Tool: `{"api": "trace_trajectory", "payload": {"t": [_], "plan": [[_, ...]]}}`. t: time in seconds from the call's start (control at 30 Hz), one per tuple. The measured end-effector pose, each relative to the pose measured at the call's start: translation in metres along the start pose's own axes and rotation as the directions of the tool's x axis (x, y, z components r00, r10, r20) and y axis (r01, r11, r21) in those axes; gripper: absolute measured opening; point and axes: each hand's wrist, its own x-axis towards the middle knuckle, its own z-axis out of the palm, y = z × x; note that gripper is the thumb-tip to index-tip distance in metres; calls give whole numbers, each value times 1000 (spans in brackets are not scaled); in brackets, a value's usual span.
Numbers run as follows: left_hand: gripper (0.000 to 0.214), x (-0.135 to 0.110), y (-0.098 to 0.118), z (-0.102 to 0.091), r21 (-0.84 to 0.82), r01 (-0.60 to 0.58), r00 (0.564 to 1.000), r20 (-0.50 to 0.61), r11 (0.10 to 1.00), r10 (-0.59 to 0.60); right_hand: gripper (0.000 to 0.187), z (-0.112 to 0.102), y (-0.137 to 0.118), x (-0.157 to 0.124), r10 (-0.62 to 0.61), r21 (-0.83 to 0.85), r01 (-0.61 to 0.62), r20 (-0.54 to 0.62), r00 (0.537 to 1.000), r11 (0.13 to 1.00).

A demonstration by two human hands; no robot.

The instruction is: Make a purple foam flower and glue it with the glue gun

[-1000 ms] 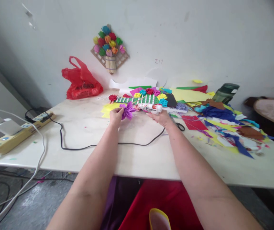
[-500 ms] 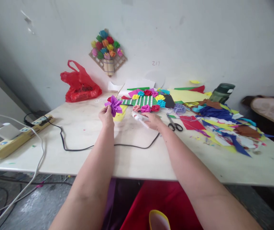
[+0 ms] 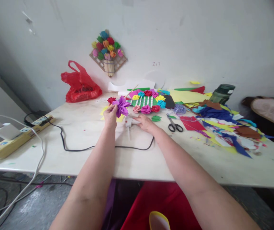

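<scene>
My left hand (image 3: 110,114) pinches a purple paper flower (image 3: 121,106) and holds it just above the white table (image 3: 132,156). My right hand (image 3: 145,123) rests on the table with its fingers on a white glue gun (image 3: 129,121), whose black cord (image 3: 84,147) runs left. Just beyond lies a green-and-white woven paper mat (image 3: 144,101) ringed with small coloured paper flowers.
Black scissors (image 3: 174,125) lie right of my right hand. Coloured paper scraps (image 3: 223,126) cover the table's right side. A red plastic bag (image 3: 80,83) sits at the back left, a yellow power strip (image 3: 14,136) at the left edge, a dark bottle (image 3: 223,92) at the back.
My right hand brought the glue gun down from near the mat and set it on the table, closer to my left hand. The left hand kept hold of the purple flower, shifting slightly.
</scene>
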Motion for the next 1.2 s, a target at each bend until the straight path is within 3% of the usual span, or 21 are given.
{"api": "trace_trajectory", "payload": {"t": [0.13,0.23,0.3,0.37,0.43,0.5,0.63,0.73,1.0,1.2], "plan": [[35,-7,4,3,-25,58,988,144,998,-54,40,-7,0,-3,-23,-28,22,-55,998,999],[36,-12,8,4,13,97,973,211,995,-98,23,-23,0,-10,13,-60,-27,-230,973,998],[37,-16,10,5,56,96,960,259,994,-108,21,-35,-1,-15,37,-61,-66,-393,919,996],[37,-19,12,6,108,80,942,317,991,-111,22,-45,-2,-18,64,-68,-121,-546,835,990],[37,-22,13,7,167,62,916,382,984,-122,25,-52,-4,-20,81,-88,-171,-618,782,981],[39,-24,13,7,221,42,892,431,974,-137,27,-56,-6,-20,71,-129,-185,-605,793,974],[40,-29,16,9,288,3,863,483,958,-148,29,-57,-8,-19,6,-204,-112,-462,887,973],[38,-32,20,10,307,-15,837,524,952,-156,27,-54,-6,-19,-14,-196,-63,-367,930,979],[39,-36,23,9,349,26,762,600,937,-245,26,-53,-2,-20,38,-14,-42,-211,977,999],[37,-37,23,8,342,46,708,651,938,-272,28,-56,-5,-21,73,-38,-77,-96,993,996]]}}
